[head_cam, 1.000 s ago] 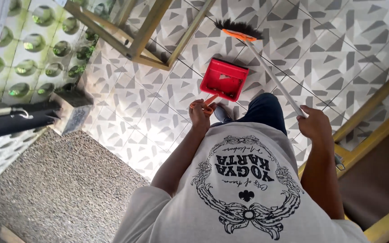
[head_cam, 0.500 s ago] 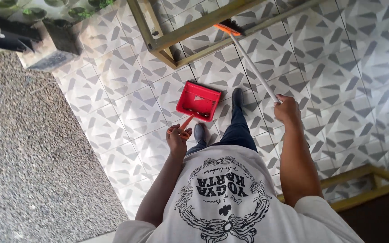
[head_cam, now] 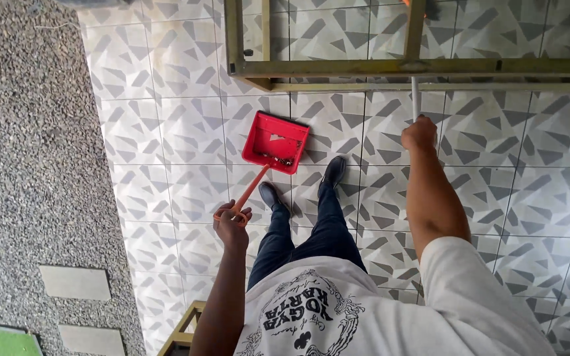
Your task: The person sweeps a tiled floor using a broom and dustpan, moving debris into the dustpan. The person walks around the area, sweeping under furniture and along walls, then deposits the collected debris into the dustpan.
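My left hand (head_cam: 232,221) grips the end of the orange handle of a red dustpan (head_cam: 276,142), which rests on the patterned grey floor tiles (head_cam: 166,132) just ahead of my shoes. Some dark debris lies inside the pan near its rear wall. My right hand (head_cam: 419,134) is closed around the pale stick of a broom (head_cam: 415,97). The stick runs up under a yellow-green frame, and only a bit of the orange broom head (head_cam: 414,3) shows at the top edge.
A yellow-green metal frame (head_cam: 377,67) crosses the floor ahead of me. Rough grey gravel paving (head_cam: 28,165) lies to the left, with two flat slabs (head_cam: 74,282) and a green patch (head_cam: 1,343) at the bottom left. Another frame corner (head_cam: 183,326) sits by my left leg.
The view has swung, so the frame now lies straight across the top. The broom has reached further forward under the frame. The dustpan stays held on the tiles before my feet.
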